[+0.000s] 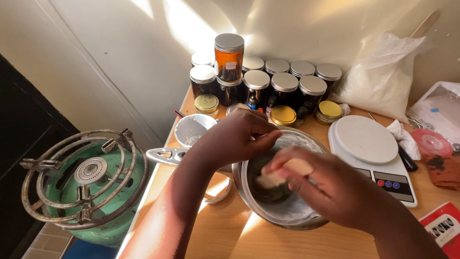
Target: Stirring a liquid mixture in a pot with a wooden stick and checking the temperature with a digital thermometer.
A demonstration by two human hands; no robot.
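Two hands are busy over one big metal bowl [287, 213] that sits near the front edge of the wooden desk [230, 235]. To the left of the desk, off its side edge, stands a green gas burner [84, 184] with a rusty ring on top. A white kitchen scale [371, 153] rests just beside the bowl, toward the right edge. At the back edge, against the wall, many dark jars [268, 84] stand in rows, and a white plastic bag [383, 76] of powder lies in the back right corner.

Now the hands. The left hand [237, 136] curls over the far rim of the bowl, its grip closed on something small that I cannot make out. The right hand [318, 184] is nearer to me and reaches into the bowl. Its grip is closed around a pale lump [282, 173]. That lump is longer than it is wide, and it points down and left, into the dark middle of the bowl. So the lump is just under the left hand, and the right hand is the one holding it.
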